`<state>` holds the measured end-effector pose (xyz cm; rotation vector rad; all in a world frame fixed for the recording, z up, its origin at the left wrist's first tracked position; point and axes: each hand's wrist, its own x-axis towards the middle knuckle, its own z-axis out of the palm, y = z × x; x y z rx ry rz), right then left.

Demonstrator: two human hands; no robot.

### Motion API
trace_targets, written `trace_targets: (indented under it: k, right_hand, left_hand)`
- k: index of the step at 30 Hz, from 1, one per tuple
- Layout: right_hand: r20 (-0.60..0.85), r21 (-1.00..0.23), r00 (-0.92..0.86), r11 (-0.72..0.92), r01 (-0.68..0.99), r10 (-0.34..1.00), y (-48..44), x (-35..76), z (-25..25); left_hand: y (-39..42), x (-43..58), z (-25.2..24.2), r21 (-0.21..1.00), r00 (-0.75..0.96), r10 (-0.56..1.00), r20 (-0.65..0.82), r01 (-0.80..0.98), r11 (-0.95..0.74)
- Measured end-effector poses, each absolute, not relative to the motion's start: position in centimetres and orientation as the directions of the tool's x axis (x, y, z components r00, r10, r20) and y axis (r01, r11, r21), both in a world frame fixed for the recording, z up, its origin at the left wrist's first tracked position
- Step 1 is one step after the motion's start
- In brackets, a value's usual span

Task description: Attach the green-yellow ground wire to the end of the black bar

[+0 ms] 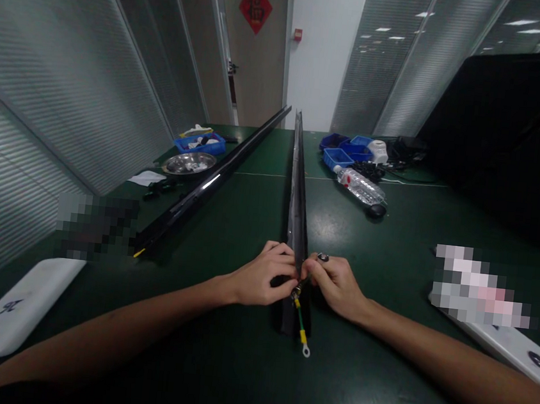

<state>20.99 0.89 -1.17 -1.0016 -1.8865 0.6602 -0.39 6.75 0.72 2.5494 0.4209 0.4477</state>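
A long black channel-shaped profile lies lengthwise on the green table, its near end in front of me. My left hand curls over the profile's left edge, with thumb and fingers closed around it near the wire. Coming from the right, my right hand has thumb and forefinger pinched together at the same spot; what lies between them is too small and covered to name. A short green-and-yellow wire with a ring terminal runs from between my hands towards me. Its upper end is mostly hidden by the fingers.
Another long black profile lies slanted to the left. Beyond it are a metal dish and a blue tray. Blue bins, a plastic bottle and a dark monitor stand right. White objects flank my arms.
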Motion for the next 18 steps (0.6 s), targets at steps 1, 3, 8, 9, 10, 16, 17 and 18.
trace_targets:
  k: [1,3,8,9,10,16,17,18]
  right_hand:
    - [0.454,-0.754,-0.281,0.533,0.383,0.845,0.82,20.95,-1.26]
    - [0.456,-0.754,-0.272,0.53,0.387,0.848,0.72,20.9,-1.42]
    - [0.458,-0.754,-0.289,0.539,0.374,0.841,0.74,20.92,-1.31]
    - [0.454,-0.755,-0.301,0.542,0.37,0.838,0.77,20.93,-1.18]
    - [0.449,-0.756,-0.314,0.543,0.366,0.837,0.8,20.94,-1.04]
    - [0.434,-0.76,-0.36,0.55,0.346,0.826,0.96,20.98,-0.66]
    - [0.437,-0.761,-0.356,0.551,0.344,0.826,0.95,20.99,-0.74]
    - [0.442,-0.761,-0.346,0.55,0.344,0.828,0.92,21.01,-0.84]
  left_hand:
    - [6.75,-0.37,0.7,0.535,0.898,0.376,0.23,0.206,-0.82]
    - [6.75,-0.33,0.67,0.538,0.899,0.374,0.229,0.203,-0.818]
    - [6.7,-0.32,0.76,0.542,0.897,0.373,0.237,0.197,-0.817]
    - [6.69,-0.32,0.79,0.544,0.897,0.373,0.239,0.195,-0.816]
    - [6.68,-0.33,0.81,0.546,0.897,0.372,0.24,0.193,-0.815]
    - [6.75,-0.35,0.59,0.531,0.898,0.368,0.242,0.195,-0.824]
    - [6.77,-0.35,0.52,0.529,0.897,0.369,0.244,0.195,-0.826]
    - [6.78,-0.37,0.46,0.527,0.896,0.368,0.248,0.194,-0.827]
